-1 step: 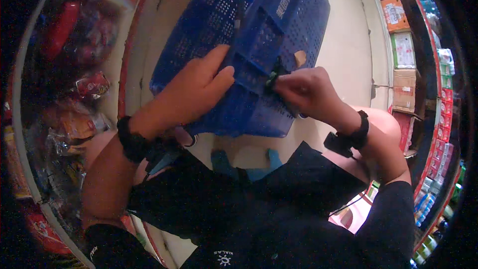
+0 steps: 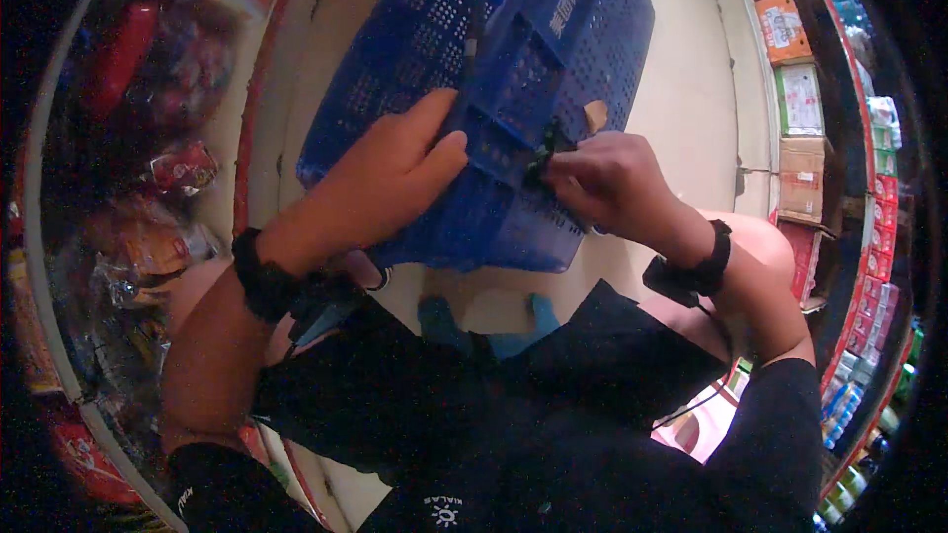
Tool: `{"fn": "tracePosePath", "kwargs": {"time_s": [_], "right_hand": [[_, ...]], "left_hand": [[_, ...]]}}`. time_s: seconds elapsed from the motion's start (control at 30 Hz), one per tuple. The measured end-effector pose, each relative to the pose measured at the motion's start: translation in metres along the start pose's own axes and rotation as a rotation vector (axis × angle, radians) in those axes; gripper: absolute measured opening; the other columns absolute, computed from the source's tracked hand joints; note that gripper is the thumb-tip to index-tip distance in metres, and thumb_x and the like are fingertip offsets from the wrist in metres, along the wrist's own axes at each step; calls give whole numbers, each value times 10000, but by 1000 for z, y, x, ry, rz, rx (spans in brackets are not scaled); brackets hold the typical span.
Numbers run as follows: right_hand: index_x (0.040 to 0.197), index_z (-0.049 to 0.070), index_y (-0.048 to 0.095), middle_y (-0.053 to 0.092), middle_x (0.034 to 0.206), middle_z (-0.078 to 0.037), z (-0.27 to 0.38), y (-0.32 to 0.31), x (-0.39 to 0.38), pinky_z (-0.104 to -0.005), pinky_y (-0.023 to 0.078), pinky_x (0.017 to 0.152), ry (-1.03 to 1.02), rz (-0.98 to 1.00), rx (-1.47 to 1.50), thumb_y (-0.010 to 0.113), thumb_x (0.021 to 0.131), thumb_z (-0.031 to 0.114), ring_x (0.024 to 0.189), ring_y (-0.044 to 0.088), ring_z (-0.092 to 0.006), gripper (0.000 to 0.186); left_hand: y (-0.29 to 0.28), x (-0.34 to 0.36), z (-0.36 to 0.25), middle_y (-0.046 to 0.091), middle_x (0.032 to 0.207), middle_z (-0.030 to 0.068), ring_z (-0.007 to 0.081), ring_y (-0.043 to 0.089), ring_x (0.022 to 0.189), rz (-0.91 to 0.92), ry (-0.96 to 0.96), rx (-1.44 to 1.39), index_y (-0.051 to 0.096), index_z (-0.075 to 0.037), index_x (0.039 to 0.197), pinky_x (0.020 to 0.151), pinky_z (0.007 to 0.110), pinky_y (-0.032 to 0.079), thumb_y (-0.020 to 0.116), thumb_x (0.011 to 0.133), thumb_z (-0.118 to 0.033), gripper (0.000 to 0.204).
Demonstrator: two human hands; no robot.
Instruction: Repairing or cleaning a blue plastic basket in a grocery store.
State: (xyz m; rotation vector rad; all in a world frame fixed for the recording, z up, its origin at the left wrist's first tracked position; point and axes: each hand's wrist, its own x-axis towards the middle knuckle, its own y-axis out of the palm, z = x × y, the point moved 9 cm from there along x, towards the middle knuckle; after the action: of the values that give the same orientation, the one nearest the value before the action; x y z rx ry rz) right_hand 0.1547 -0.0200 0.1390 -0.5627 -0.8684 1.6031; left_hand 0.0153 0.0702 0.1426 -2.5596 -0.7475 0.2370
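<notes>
A blue perforated plastic crate (image 2: 513,89) stands tilted in front of me on the floor. My left hand (image 2: 395,168) grips its upper edge, with the thumb on the near side and the fingers partly hidden over the rim. On the crate's right-hand wall, my right hand (image 2: 607,178) has its fingers pinched together at a dark green, string-like strip (image 2: 540,160). The fingertips hide part of the strip, and what it is made of is too dark to tell. A small tan scrap (image 2: 594,115) sticks out of the wall just above my right hand.
Shelves with plastic-wrapped packets (image 2: 148,237) run along the left. On the right, cardboard boxes (image 2: 802,173) and shelved cans and bottles (image 2: 874,266) line the aisle. A pale tiled floor (image 2: 681,59) lies between them. Black bands circle both my wrists.
My right hand's fingers have shifted slightly at the dark green strip. My left hand and the crate stay almost where they were.
</notes>
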Motion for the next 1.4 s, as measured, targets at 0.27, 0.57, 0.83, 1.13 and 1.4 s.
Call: {"fn": "tracePosePath", "kwargs": {"time_s": [0.27,0.57,0.83,1.13,1.4], "right_hand": [[837,98,625,608,635,-111,19,20,-9,-393,455,483,-65,92,-375,649,760,182,560,607,-300,117],[877,-2,670,576,598,-32,-27,41,-24,-216,395,451,677,318,712,602,854,147,502,532,-101,166],[891,-17,688,645,731,-24,-48,22,-31,-229,446,549,711,59,734,631,853,184,626,570,-78,213],[957,17,679,678,739,-37,-27,13,-17,-273,473,576,408,-21,498,671,824,134,636,612,-108,178],[938,47,638,603,630,-116,39,18,-6,-352,441,518,-242,-90,-434,663,746,72,531,579,-256,194]], "left_hand": [[5,-2,-7,591,813,296,449,592,788,-89,103,127,501,92,1081,682,497,447,502,888,-218,365],[5,-6,-11,604,798,286,432,611,735,-92,52,114,500,82,1091,643,463,459,519,878,-183,341],[2,-8,-3,604,838,294,451,596,792,-124,71,142,489,77,1132,696,491,457,515,881,-207,380],[-10,-10,0,599,863,312,461,591,830,-141,40,165,486,85,1149,727,501,454,503,885,-222,405],[-8,-8,2,600,850,311,454,595,831,-137,51,154,487,88,1139,714,493,455,501,889,-218,395]]}}
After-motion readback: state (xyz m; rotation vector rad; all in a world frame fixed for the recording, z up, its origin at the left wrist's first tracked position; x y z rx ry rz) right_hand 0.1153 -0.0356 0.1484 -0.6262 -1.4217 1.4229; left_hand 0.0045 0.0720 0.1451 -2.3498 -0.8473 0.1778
